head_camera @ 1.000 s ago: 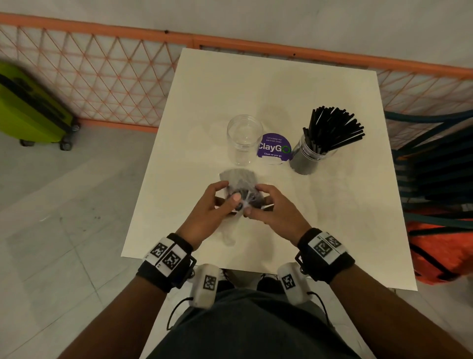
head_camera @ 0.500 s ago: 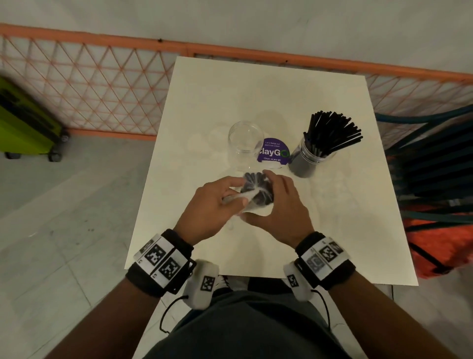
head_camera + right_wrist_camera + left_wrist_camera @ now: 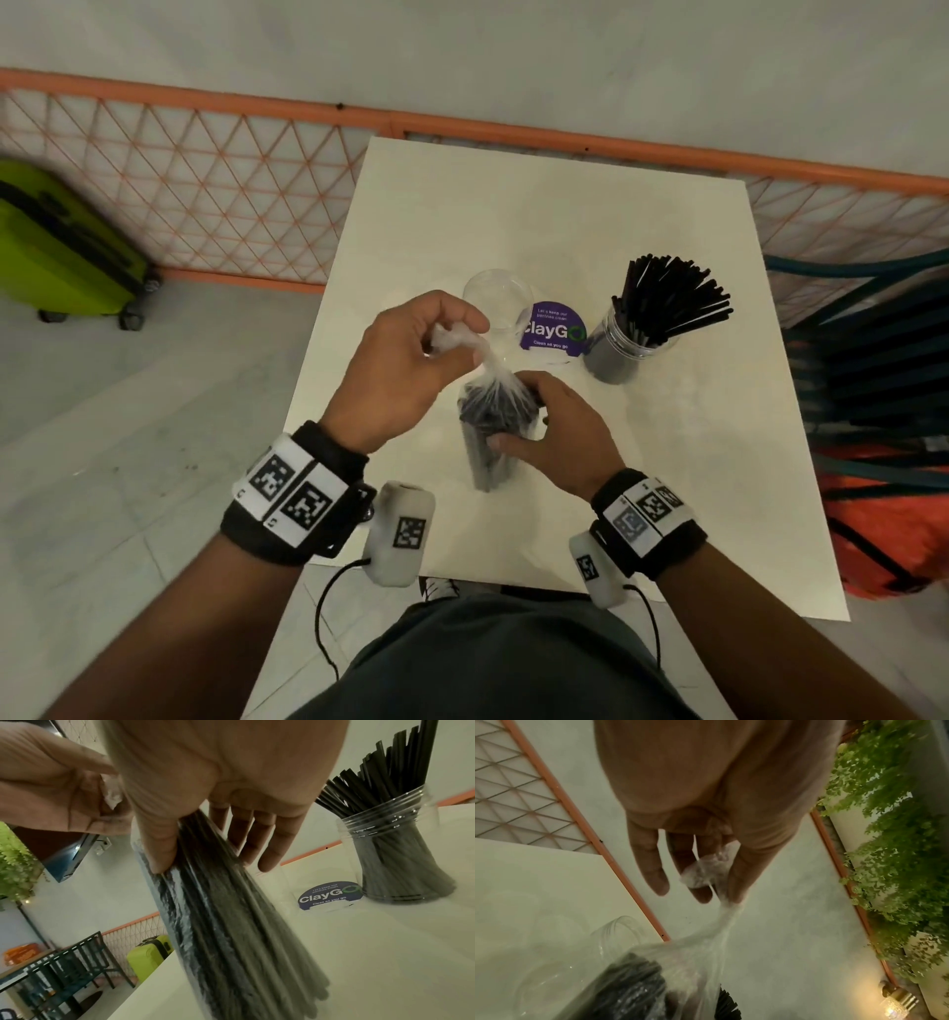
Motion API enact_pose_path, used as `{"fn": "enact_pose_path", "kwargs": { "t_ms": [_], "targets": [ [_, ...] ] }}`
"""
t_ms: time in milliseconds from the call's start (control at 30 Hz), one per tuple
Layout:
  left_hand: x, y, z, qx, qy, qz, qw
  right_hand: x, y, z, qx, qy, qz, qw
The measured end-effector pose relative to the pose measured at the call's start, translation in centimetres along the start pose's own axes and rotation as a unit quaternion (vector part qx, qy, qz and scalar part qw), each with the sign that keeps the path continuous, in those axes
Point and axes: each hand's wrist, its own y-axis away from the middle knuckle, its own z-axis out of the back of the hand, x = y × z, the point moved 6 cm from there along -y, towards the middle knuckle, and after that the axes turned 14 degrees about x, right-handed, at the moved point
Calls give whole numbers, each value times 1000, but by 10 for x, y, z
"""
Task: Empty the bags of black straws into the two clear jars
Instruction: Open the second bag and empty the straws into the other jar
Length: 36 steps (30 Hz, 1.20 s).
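L hand (image 3: pixel 405 360) is pinching the twisted neck of the clear bag (image 3: pixel 493 406) of black straws (image 3: pixel 231 923), lifting it up. R hand (image 3: pixel 552 437) is gripping the bundle upright just above the tabletop (image 3: pixel 667 462), thumb and fingers curling round it. Empty jar (image 3: pixel 495 298) is standing just behind; full jar (image 3: pixel 624 344) w/ straws to the R, purple sticker (image 3: pixel 552 334) btwn them.
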Motion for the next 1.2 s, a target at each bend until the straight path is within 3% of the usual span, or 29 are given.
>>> {"fn": "enact_pose_path", "kwargs": {
  "t_ms": [233, 333, 500, 633, 900, 1200],
  "targets": [
    [-3, -11, -13, 56, -3, -5, 998, -6, -5, -5, 68, -51, 20, 996],
    [-7, -10, -13, 67, 45, -4, 997, -8, -3, 3, 56, -39, 26, 997],
    [-23, -10, -18, 71, 9, -25, 997, 10, 13, 7, 64, -120, 84, 987],
    [-36, -15, -21, 88, -8, -51, 995, 10, 10, 15, 20, -75, 66, 995],
    [-29, -15, -18, 89, 0, -54, 995, 0, 17, 14, 46, -148, 95, 983],
    [-24, -14, -26, 125, 47, -59, 989, 4, 0, -1, 9, -59, 15, 998]
  ]
}}
